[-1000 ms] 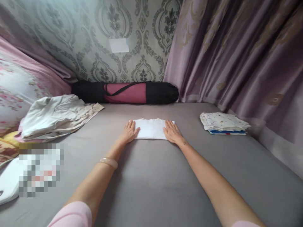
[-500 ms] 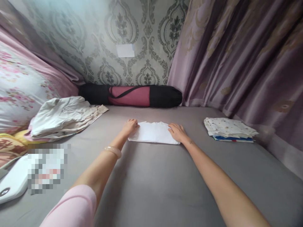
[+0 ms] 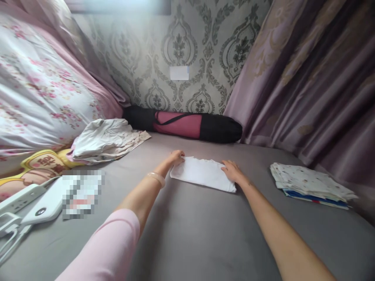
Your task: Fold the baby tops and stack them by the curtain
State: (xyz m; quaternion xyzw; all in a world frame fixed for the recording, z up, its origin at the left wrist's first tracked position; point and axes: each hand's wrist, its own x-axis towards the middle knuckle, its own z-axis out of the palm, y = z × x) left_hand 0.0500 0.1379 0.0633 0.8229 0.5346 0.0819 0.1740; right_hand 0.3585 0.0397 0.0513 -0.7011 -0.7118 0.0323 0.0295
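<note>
A white cloth [image 3: 205,174], folded into a flat oblong, lies on the grey bed sheet in front of me. At its left end my left hand [image 3: 177,157] has its fingers bent over the upper corner, closed on the fabric. My right hand [image 3: 232,171] rests on the right end with thumb and fingers apart, pressing lightly on the cloth. The undersides of both hands are hidden. To the right lies a stack of folded clothes [image 3: 312,181], a speckled cream piece above a blue one.
A loose heap of pale clothes [image 3: 102,138] lies at the left, near a white power bank [image 3: 51,203] and a power strip [image 3: 22,201] with cables. A long black and pink bag [image 3: 178,124] lies along the patterned wall. Purple curtains [image 3: 293,86] hang at the right.
The view has turned left, so the scene appears shifted right and tilted. Both hands stay at the ends of the folded white cloth.
</note>
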